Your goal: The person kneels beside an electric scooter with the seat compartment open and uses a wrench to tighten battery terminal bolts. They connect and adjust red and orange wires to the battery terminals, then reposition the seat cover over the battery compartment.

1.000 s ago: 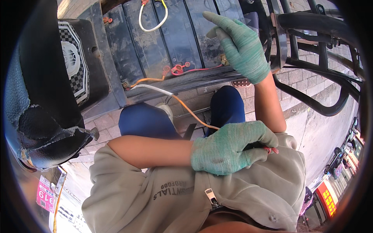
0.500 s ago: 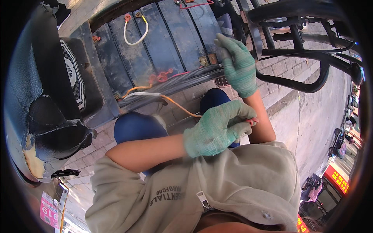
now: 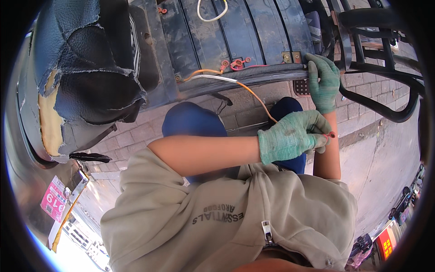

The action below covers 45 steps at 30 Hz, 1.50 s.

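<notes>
My left hand [image 3: 292, 136], in a green-and-grey work glove, is closed on a cable end with a red terminal cap [image 3: 331, 135] that pokes out past the fingertips. From that hand an orange wire [image 3: 253, 96] with a white sleeved stretch [image 3: 213, 77] runs back to a row of dark batteries [image 3: 244, 36]. My right hand [image 3: 325, 84], gloved alike, is at the right end of the metal tray rail [image 3: 272, 75], thumb and forefinger apart and touching the edge. Near it two bare brass terminals [image 3: 291, 57] show on the last battery. Red-capped terminals [image 3: 236, 63] lie along the near edge.
A torn black seat [image 3: 90, 81] stands at the left. Black tubular bars [image 3: 385, 104] curve out at the right. Corrugated conduit [image 3: 267, 69] runs along the rail. My knees [image 3: 192, 120] are below the tray, above brick paving [image 3: 136, 136]. A white wire loop [image 3: 212, 18] stands up from the batteries.
The view has shifted, so the batteries appear higher and farther right. My right hand has come down to the rail's end. The left still holds the cable end.
</notes>
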Motion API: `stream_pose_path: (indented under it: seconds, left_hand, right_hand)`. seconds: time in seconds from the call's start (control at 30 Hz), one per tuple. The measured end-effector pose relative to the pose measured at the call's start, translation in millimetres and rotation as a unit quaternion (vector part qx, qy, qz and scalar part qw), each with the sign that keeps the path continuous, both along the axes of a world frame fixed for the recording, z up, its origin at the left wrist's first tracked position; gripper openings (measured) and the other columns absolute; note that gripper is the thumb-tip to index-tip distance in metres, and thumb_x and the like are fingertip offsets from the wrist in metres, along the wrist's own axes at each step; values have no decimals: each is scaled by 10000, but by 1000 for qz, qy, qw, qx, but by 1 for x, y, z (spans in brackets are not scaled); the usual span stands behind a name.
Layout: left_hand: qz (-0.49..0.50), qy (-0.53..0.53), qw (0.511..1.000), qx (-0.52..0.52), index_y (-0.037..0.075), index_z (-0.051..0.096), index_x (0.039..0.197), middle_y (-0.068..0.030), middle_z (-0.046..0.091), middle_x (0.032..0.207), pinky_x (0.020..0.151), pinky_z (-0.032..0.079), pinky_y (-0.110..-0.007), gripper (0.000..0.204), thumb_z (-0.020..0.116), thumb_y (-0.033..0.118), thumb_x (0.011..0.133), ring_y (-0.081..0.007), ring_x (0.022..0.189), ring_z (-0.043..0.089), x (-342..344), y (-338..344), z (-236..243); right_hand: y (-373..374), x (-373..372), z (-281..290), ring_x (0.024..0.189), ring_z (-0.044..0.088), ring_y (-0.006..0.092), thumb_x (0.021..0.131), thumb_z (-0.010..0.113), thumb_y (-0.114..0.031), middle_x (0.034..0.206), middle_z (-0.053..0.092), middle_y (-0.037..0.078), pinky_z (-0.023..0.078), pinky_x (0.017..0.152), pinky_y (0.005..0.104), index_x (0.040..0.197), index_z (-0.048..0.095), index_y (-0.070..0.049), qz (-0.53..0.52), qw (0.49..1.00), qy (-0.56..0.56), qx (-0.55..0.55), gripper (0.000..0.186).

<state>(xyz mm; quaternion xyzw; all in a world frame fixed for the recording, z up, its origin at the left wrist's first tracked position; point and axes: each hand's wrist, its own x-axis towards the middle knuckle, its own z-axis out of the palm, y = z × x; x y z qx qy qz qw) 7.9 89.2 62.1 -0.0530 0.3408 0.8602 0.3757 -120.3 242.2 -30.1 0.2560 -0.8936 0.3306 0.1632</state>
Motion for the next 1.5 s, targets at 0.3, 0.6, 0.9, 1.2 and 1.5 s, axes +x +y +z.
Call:
stream_pose_path:
  seconds: [0.3, 0.6, 0.9, 1.2, 1.5]
  left_hand:
    - [-67, -44, 993, -82, 3, 598, 1174, -79, 697, 1116, 770, 546, -267, 217, 681, 89, 994, -94, 913, 656, 17, -7, 11]
    - [-106, -95, 984, -110, 18, 612, 1149, -60, 692, 1008, 754, 529, -271, 195, 673, 125, 997, -103, 880, 635, -2, -15, -7]
    - [-77, -83, 990, -79, -13, 651, 1175, -49, 694, 960, 765, 526, -280, 199, 629, 93, 1007, -93, 847, 622, -6, -4, -11]
    - [-90, 239, 947, -196, 23, 691, 1135, -130, 715, 1076, 925, 526, -375, 216, 608, 83, 945, -255, 1018, 685, -5, 12, -13]
    - [-79, 325, 892, -304, 38, 734, 1122, -200, 718, 1102, 948, 529, -415, 227, 620, 106, 938, -340, 1049, 685, -11, 34, -23]
  right_hand:
    - [-16, -12, -29, 770, 712, 243, 952, 648, -151, 825, 764, 57, 545, 742, 357, 913, 797, -59, -29, 974, 194, -114, 179]
    - [-9, -22, -52, 817, 731, 202, 996, 537, -211, 901, 794, -4, 548, 787, 354, 921, 759, -100, -15, 952, 292, -91, 260]
    - [-5, -14, -47, 860, 702, 174, 1015, 464, -254, 976, 784, -42, 516, 837, 349, 1043, 687, -133, -29, 959, 282, -12, 255]
    - [-11, -13, -34, 790, 686, 219, 989, 532, -220, 889, 763, 4, 512, 756, 380, 962, 737, -99, -20, 962, 268, -37, 240]
    - [-14, -7, -20, 774, 688, 282, 972, 565, -175, 877, 756, 69, 520, 742, 417, 963, 732, -68, 7, 971, 235, -39, 198]
